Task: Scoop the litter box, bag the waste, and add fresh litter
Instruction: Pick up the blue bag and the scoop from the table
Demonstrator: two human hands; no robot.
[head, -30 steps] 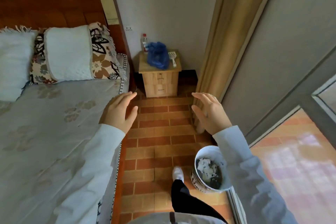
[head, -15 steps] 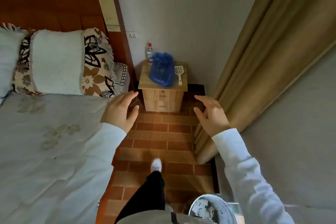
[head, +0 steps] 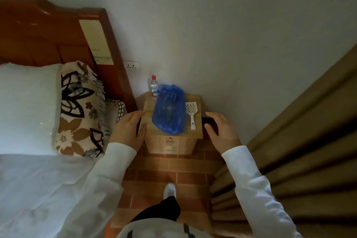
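Note:
A blue plastic bag lies on a small wooden nightstand against the wall. A white slotted litter scoop lies to the right of the bag, handle toward me. My left hand hovers at the nightstand's left edge with relaxed fingers and holds nothing. On the other side, my right hand hangs in the air with loosely spread fingers and is empty. The litter box is out of view.
A clear bottle with a red cap stands at the back of the nightstand. A bed with pillows fills the left side. A tan curtain hangs on the right. Brick-pattern floor lies between them, with my foot on it.
I have walked forward to the nightstand, which looks larger and nearer. Both hands now flank it. The white bowl on the floor has dropped out of view.

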